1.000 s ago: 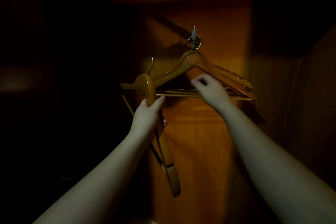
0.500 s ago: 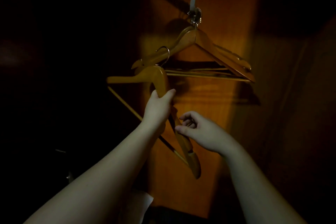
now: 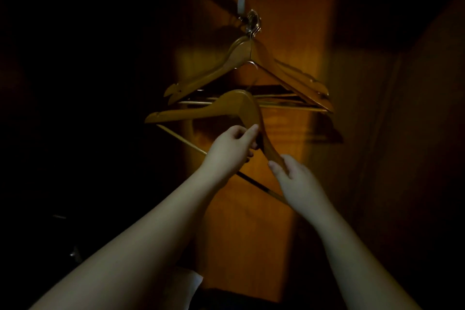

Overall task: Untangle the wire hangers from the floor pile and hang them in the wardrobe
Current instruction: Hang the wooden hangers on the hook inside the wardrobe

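Hung wooden hangers (image 3: pixel 251 58) crowd the wall hook (image 3: pixel 253 23), blocking approach from below. The held hanger (image 3: pixel 226 108) sits just beneath them; dark open space lies left.

— Where did the hung hangers (image 3: pixel 251 58) sit?

— High on the wardrobe's back panel (image 3: pixel 289 7), bunched on one hook (image 3: pixel 253 23).

— And the loose hanger (image 3: pixel 241 106)?

— Tilted, just below and in front of them. The left hand (image 3: pixel 230 150) gripped its arm near the middle; the right hand (image 3: pixel 299 184) held the lower end, right of the left.
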